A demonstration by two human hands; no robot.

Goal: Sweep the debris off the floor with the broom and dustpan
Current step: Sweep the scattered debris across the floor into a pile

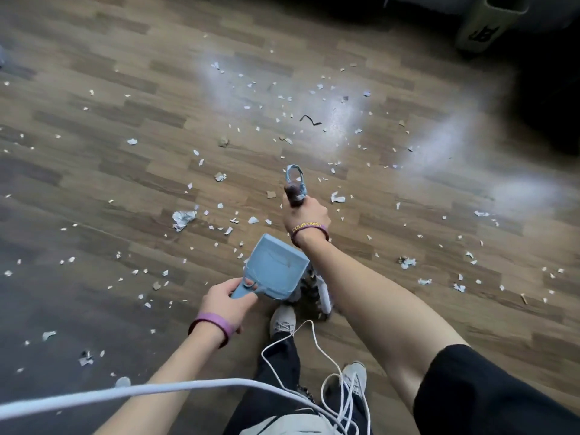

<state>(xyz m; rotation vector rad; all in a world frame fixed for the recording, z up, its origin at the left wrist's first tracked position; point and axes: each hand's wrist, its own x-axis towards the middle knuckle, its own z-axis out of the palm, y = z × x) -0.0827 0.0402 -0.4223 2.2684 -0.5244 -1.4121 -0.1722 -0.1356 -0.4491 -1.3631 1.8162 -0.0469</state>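
Observation:
Small white and brown paper scraps [282,120] lie scattered over most of the wooden floor [125,114], with a bigger crumpled piece [183,218] at centre left. My left hand [223,301] grips the handle of a light blue dustpan [272,267], held above the floor in front of me. My right hand [305,216] grips the dark top of the broom handle [293,194], which ends in a blue hanging loop. The broom head [317,293] stands on the floor just behind the dustpan, mostly hidden by my right forearm.
My shoes [283,320] stand right below the dustpan. A white cable [314,346] hangs in loops in front of my legs. A pale bin [489,23] stands at the top right beside dark furniture. A thin black strip [310,120] lies among the scraps.

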